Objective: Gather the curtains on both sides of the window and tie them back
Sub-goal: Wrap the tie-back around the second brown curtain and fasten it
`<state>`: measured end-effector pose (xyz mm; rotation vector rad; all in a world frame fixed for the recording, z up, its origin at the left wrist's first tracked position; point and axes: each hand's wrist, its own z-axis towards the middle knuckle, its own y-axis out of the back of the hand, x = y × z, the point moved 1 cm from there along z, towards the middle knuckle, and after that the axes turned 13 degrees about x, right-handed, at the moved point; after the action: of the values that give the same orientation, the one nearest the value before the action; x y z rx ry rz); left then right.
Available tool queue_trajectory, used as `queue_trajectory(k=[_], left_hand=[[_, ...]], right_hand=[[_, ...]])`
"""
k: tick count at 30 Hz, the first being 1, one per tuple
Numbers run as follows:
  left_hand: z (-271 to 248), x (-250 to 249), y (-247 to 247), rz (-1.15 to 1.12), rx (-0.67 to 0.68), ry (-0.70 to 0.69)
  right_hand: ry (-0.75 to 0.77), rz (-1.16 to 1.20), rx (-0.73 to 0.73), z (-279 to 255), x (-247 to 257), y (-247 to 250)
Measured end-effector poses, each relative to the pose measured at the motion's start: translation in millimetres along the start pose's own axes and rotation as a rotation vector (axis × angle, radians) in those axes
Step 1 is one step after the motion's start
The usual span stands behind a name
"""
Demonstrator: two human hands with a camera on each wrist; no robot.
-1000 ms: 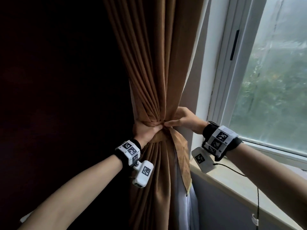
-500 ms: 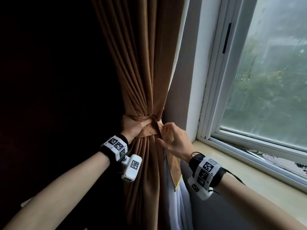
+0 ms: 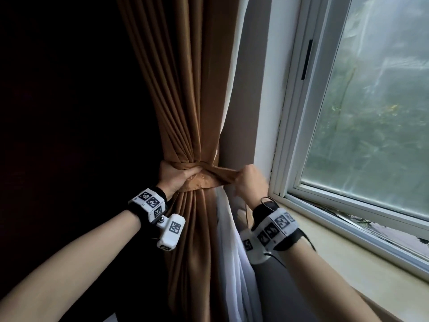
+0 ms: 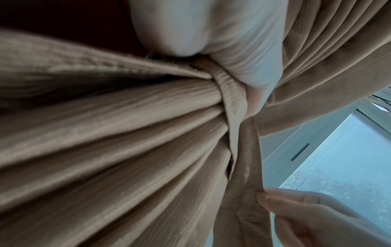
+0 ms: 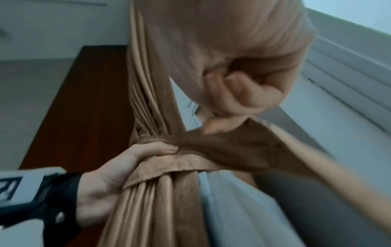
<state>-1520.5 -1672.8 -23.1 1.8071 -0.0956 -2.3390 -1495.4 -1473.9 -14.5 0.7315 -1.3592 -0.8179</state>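
A brown pleated curtain (image 3: 185, 101) hangs left of the window, bunched at waist height. A matching tie band (image 3: 209, 180) wraps the bunch. My left hand (image 3: 175, 178) grips the gathered curtain and band from the left. My right hand (image 3: 249, 181) holds the band's free end in a fist, stretched taut to the right. In the right wrist view the right hand (image 5: 243, 86) is curled on the band end (image 5: 222, 147), and the left hand (image 5: 127, 160) clasps the bundle. In the left wrist view the band (image 4: 231, 95) crosses the folds beside the right hand's fingers (image 4: 296, 208).
A white sheer curtain (image 3: 232, 252) hangs behind the brown one. The white window frame (image 3: 294, 135) and pale sill (image 3: 348, 259) lie to the right, close to my right wrist. A dark wall (image 3: 58, 112) fills the left side.
My right hand has left the hanging tail below the knot and now pulls the band's end out to the right, taut. The left hand keeps its grip on the bunch.
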Motion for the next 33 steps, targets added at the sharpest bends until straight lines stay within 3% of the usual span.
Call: queue_trajectory(k=[3, 5, 9, 11, 16, 21, 23, 29, 33], left_hand=[[-1.4, -2.3, -3.0, 0.015, -0.025, 0.001], [-2.1, -3.1, -3.7, 0.019, -0.034, 0.014], [-4.5, -5.0, -1.2, 0.011, -0.046, 0.017], [-6.4, -7.6, 0.1, 0.009, -0.045, 0.036], [-12.1, -13.0, 3.8, 0.009, -0.008, 0.076], [-18.3, -16.7, 11.2, 0.020, 0.002, 0.095], [-18.5, -17.8, 15.6, 0.020, -0.002, 0.090], [-18.3, -13.5, 30.2, 0.035, 0.004, 0.116], [-17.4, -11.0, 36.9, 0.020, 0.025, 0.145]], right_hand=[[0.024, 0.529, -0.003, 9.4, 1.8, -20.2], [0.050, 0.745, -0.162, 13.9, 1.1, -28.1], [0.037, 0.932, -0.371, 17.8, -2.4, -34.4], [0.041, 0.990, -0.401, 21.9, -9.0, -39.4], [0.056, 0.917, -0.253, 48.3, -10.6, -43.6], [0.022, 0.458, -0.060, 75.2, 4.9, -41.8], [0.068, 0.416, 0.004, 74.6, 10.3, -34.6], [0.365, 0.447, 0.293, 92.7, 14.3, -39.1], [0.501, 0.658, 0.462, 99.8, 23.5, -52.3]])
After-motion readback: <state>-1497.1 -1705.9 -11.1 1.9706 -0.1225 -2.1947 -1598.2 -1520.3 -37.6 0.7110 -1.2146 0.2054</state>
